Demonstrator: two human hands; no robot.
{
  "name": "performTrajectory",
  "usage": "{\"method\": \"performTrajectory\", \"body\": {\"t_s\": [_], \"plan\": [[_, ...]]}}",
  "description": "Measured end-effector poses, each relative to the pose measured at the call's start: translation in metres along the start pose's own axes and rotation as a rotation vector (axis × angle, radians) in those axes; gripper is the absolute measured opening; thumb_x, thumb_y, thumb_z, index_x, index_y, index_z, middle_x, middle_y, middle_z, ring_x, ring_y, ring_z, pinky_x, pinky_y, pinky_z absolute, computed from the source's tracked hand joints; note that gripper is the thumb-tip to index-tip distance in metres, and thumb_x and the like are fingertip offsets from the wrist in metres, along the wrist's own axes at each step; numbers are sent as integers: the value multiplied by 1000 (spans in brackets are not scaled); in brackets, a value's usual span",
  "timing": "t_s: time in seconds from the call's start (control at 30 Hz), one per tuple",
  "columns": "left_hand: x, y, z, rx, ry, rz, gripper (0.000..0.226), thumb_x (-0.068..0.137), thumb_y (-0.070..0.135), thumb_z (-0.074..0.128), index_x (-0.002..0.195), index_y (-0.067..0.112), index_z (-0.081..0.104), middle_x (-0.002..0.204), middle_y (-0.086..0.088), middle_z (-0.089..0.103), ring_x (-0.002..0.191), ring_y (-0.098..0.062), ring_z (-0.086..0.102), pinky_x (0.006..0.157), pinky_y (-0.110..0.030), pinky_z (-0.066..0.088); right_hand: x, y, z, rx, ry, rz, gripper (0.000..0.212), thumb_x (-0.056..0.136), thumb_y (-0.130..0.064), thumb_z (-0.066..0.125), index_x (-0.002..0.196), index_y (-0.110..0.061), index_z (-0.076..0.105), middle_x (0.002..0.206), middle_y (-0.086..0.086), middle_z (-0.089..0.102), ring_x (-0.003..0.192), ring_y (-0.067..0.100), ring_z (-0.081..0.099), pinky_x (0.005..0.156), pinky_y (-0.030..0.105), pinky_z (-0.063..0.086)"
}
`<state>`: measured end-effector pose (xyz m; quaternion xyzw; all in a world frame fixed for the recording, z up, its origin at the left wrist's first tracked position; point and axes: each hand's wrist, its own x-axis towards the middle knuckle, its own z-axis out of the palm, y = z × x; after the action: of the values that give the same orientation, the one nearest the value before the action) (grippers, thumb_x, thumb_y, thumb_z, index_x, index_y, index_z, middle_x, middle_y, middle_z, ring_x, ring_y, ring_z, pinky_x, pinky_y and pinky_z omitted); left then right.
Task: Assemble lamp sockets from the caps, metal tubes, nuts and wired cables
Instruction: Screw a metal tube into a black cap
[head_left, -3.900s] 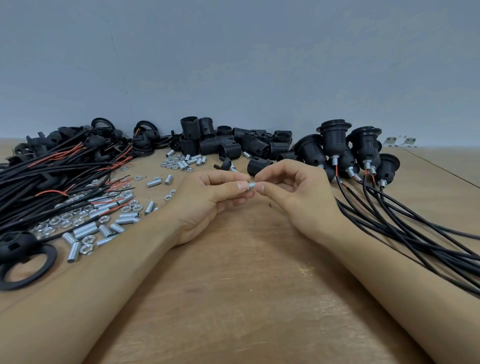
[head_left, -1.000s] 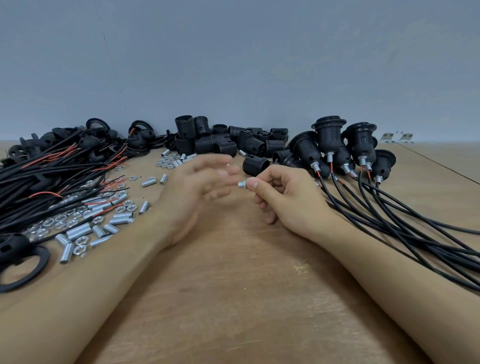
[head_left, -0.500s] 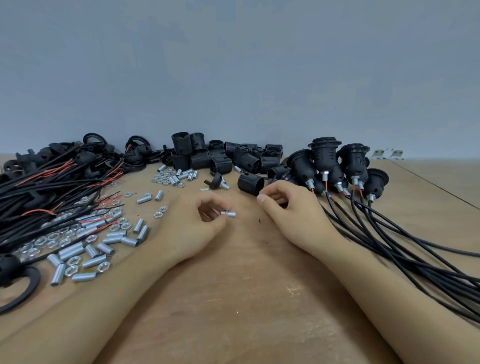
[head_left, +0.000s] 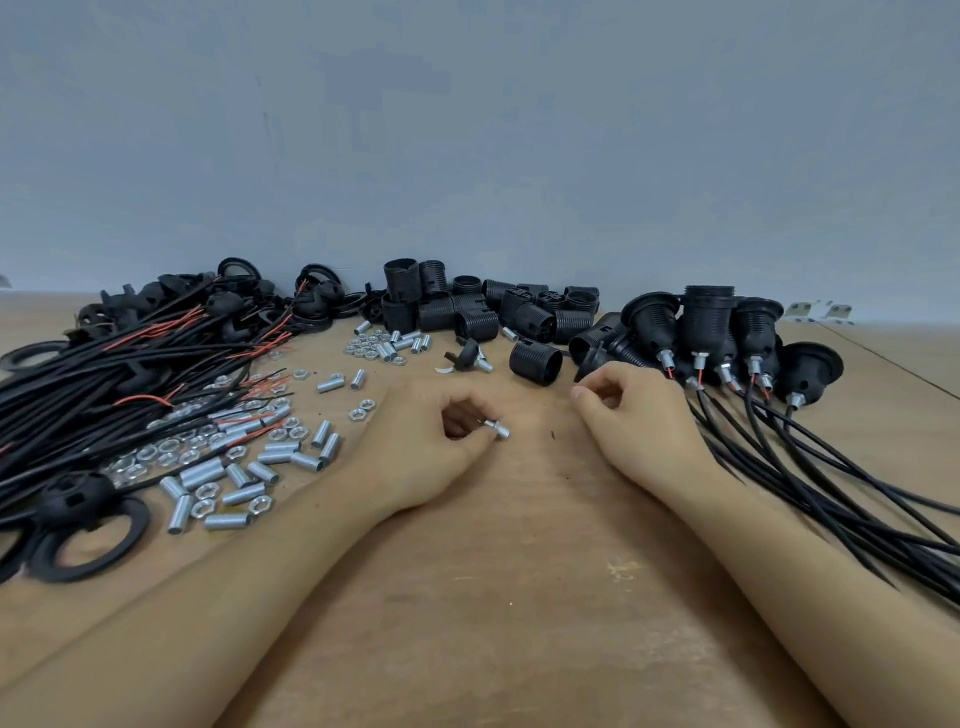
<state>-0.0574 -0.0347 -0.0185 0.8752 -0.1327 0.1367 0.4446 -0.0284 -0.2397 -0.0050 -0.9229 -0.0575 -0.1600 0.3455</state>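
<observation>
My left hand (head_left: 431, 447) pinches 1 metal tube (head_left: 497, 429), nut on, its long axis pointing right. My right hand (head_left: 631, 415) rests loosely curled, holding nothing, nearer the loose cap (head_left: 536, 362).

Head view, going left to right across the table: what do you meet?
Black wired cable bundle → loose silver metal tubes and nuts → left hand → right hand → assembled black lamp sockets.

Wooden table (head_left: 519, 597); grey wall (head_left: 467, 130); perhaps metal brackets (head_left: 821, 310).
</observation>
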Motion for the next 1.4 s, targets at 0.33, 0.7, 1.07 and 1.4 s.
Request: {"method": "performTrajectory", "body": {"t_s": [0.33, 0.7, 1.07, 1.4], "plan": [[0, 1, -6, -278, 42, -20, 8, 86, 15, 75, 85, 23, 75, 74, 5, 76, 70, -8, 71, 71, -15, 52, -19, -20, 13, 254, -167, -443, 28, 89, -18, 71, 91, -44, 66, 86, -18, 69, 85, 1, 64, 71, 14, 49], [2, 3, -9, -501, 18, -73, 16, 79, 0, 78, 93, 7, 75, 89, -7, 77, 84, -16, 73, 79, -23, 55, -12, -19, 16, 312, -143, -429, 18, 93, -21, 66, 84, -37, 66, 80, -19, 67, 62, -1, 60, 59, 11, 43], [1, 6, -12, -614, 11, -91, 14, 76, 14, 80, 85, 6, 72, 77, -8, 75, 70, -15, 70, 69, -24, 55, -16, -22, 14, 352, -120, -503, 26, 89, -20, 71, 91, -45, 65, 85, -25, 67, 67, 3, 64, 59, 31, 55], [0, 7, -13, -493, -10, -31, 14, 79, -1, 79, 87, 8, 72, 81, 3, 75, 78, -7, 70, 75, -16, 54, -17, -19, 16, 328, -88, -467, 7, 82, -25, 76, 85, -20, 71, 77, -28, 66, 59, -6, 60, 55, 4, 40]]}}
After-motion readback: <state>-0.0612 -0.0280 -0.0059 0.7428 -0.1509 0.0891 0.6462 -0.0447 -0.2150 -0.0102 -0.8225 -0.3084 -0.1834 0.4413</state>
